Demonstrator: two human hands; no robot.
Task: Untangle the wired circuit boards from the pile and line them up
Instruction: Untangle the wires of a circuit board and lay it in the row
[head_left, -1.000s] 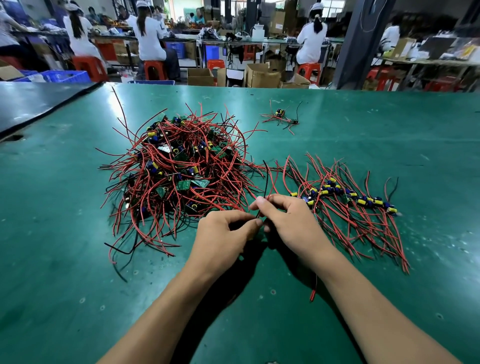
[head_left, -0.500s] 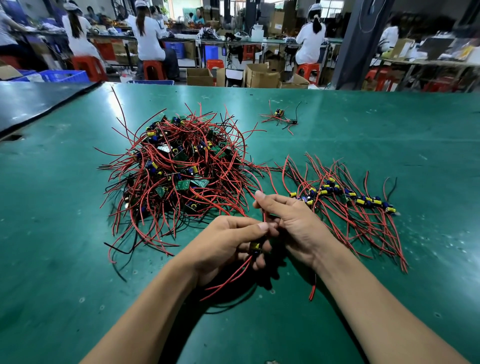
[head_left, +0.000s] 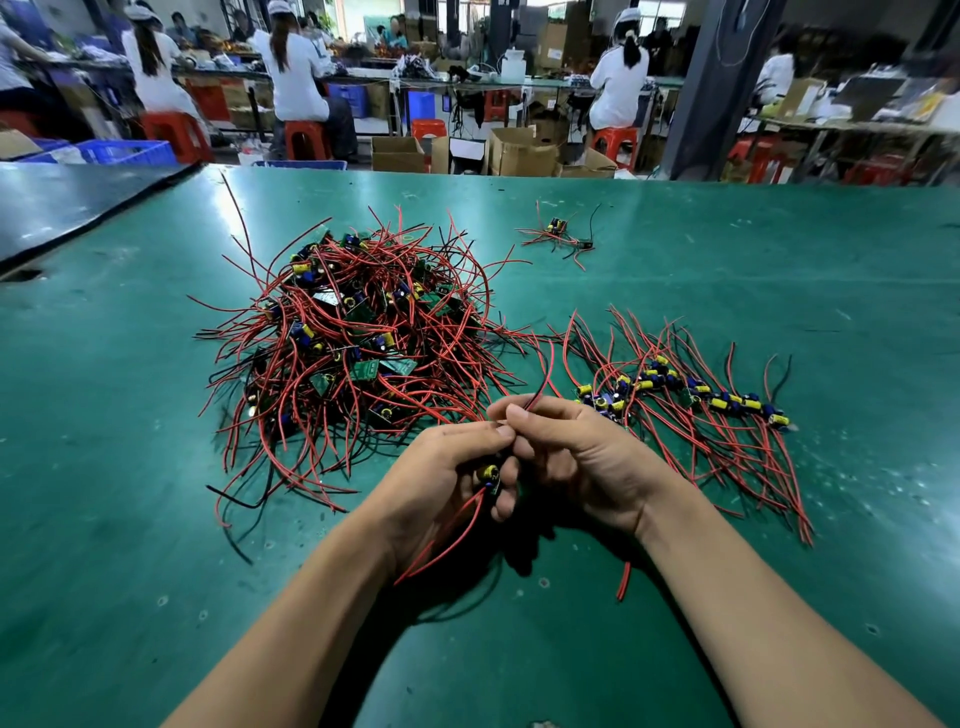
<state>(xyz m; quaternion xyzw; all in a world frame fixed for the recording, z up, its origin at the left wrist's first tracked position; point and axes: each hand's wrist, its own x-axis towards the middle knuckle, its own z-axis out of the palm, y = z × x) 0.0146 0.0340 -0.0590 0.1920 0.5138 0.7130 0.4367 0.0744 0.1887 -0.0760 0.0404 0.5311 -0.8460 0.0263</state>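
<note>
A tangled pile of small green circuit boards with red and black wires lies on the green table, left of centre. To its right, several boards lie in a row with their wires fanned toward me. My left hand grips one wired circuit board with a yellow capacitor, its red wires trailing below the palm. My right hand pinches that board's red and black wires, which rise between thumb and forefinger. Both hands touch each other just in front of the pile.
A separate small wired board lies further back on the green table. A dark table adjoins at the far left. Behind the far edge are cardboard boxes, red stools and seated people at benches.
My hands have drawn back from the pile toward me with one board. That board now shows in my left hand and its wires hang below; my right hand's pinch sits higher on the wires.
</note>
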